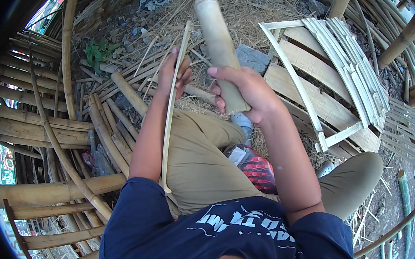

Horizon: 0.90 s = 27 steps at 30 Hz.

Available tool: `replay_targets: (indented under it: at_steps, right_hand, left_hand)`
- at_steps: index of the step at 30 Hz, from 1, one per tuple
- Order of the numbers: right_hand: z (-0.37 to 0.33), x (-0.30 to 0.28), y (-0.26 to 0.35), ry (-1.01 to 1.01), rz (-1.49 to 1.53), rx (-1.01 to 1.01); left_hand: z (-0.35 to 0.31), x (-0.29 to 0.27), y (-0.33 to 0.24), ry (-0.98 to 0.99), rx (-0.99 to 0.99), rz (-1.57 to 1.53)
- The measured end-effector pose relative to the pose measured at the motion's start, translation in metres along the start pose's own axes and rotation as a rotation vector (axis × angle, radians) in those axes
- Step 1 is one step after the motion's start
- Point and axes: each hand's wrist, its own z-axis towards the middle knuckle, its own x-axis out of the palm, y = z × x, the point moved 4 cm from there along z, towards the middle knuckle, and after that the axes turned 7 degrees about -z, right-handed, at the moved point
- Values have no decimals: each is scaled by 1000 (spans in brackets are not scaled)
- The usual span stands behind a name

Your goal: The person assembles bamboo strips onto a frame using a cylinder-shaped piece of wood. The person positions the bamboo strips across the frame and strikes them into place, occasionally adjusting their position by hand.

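My left hand [174, 75] is closed round a long, thin bamboo strip [168, 135], which runs from above the hand down along my forearm. Its lower end comes to my shirt near my lap. In my right hand [244, 90] is a thick, short length of bamboo [217, 27], gripped near its lower end and tilted up to the left. The fingers wrap round it with the thumb along its side. The two pieces are apart from each other.
On the right, several pale bamboo frames [348, 68] lie stacked on a slatted wooden platform [317, 93]. A grey block [252, 58] sits beside it. Bamboo poles [125, 93] and slatted bamboo racks [40, 129] crowd the left. A red-and-black patterned bundle [251, 167] rests between my legs.
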Motion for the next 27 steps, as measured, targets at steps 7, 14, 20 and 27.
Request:
replay_targets:
  at_steps: [7, 14, 20, 27]
  right_hand:
    - [-18, -47, -10, -348, -313, -103]
    - [-36, -75, 10, -387, -153, -542]
    - [-79, -83, 81, -588, -266, -436]
    - [-114, -143, 104, -652, -1044, -286]
  left_hand:
    - [-5, 24, 3, 138, -27, 149]
    - [-11, 68, 28, 283, -343, -84]
    - [-8, 113, 32, 265, -465, -23]
    - [17, 165, 32, 293, -330, 137]
